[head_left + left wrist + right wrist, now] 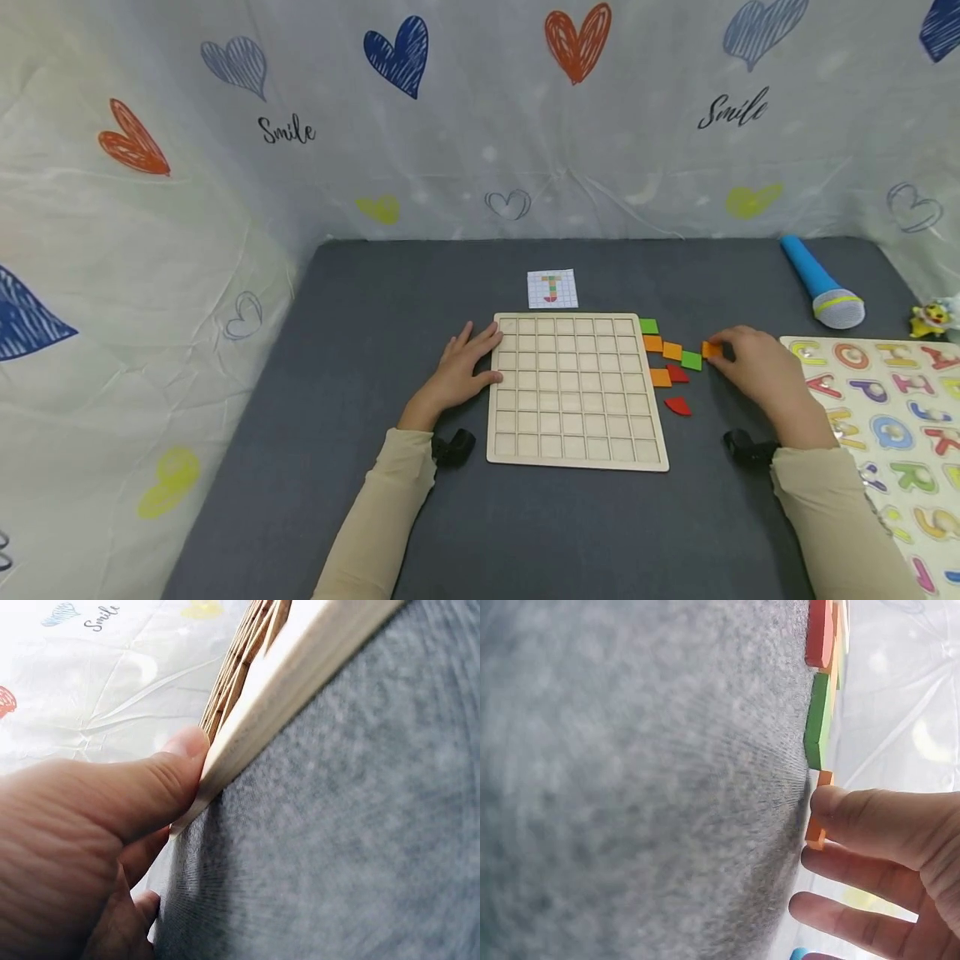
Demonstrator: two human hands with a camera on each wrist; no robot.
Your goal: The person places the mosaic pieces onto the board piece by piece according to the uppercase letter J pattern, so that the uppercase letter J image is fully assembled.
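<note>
Right hand (761, 371), in my remote view, narrowly pinches an orange tile (708, 350) beside a green tile (692, 361), right of the board (573, 383); lifted or resting, I cannot tell; left hand (461, 367), fingers spread, touches the board's left edge; only the head view shows the picture card (553, 289) beyond.

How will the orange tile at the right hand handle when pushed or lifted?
The orange tile held by the right hand looks stiff, with straight edges. Flat-sided, it would probably slide rather than roll. Small and thin, it is likely light.
</note>
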